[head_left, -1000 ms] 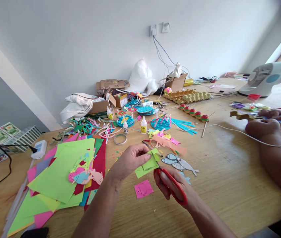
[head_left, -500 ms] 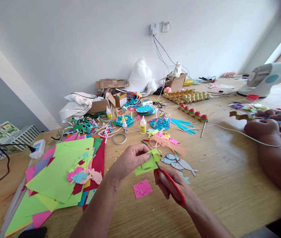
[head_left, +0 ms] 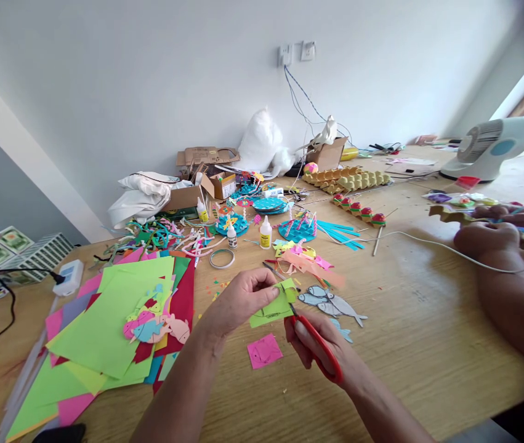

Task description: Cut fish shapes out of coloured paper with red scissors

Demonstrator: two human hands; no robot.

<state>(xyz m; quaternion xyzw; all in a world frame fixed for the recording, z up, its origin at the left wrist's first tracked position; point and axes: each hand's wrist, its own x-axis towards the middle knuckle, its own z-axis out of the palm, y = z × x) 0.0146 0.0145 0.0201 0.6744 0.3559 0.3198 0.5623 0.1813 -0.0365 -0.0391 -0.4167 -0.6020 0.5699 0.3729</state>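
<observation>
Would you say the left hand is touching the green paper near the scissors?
Touching; the head view shows the left hand with its thumb on the green paper.

from here the tabletop (head_left: 400, 369) looks like pale wood, grained with a soft sheen; the green sheets (head_left: 100, 320) are matt, smooth paper, the egg trays (head_left: 366, 179) rough, dull pulp, the scissors' handles (head_left: 319, 344) glossy red plastic, the bundle (head_left: 144, 194) creased white cloth.

Wood tbl (head_left: 404, 363), pink paper sq. (head_left: 265, 351), gray fish cutouts (head_left: 342, 309)
</observation>
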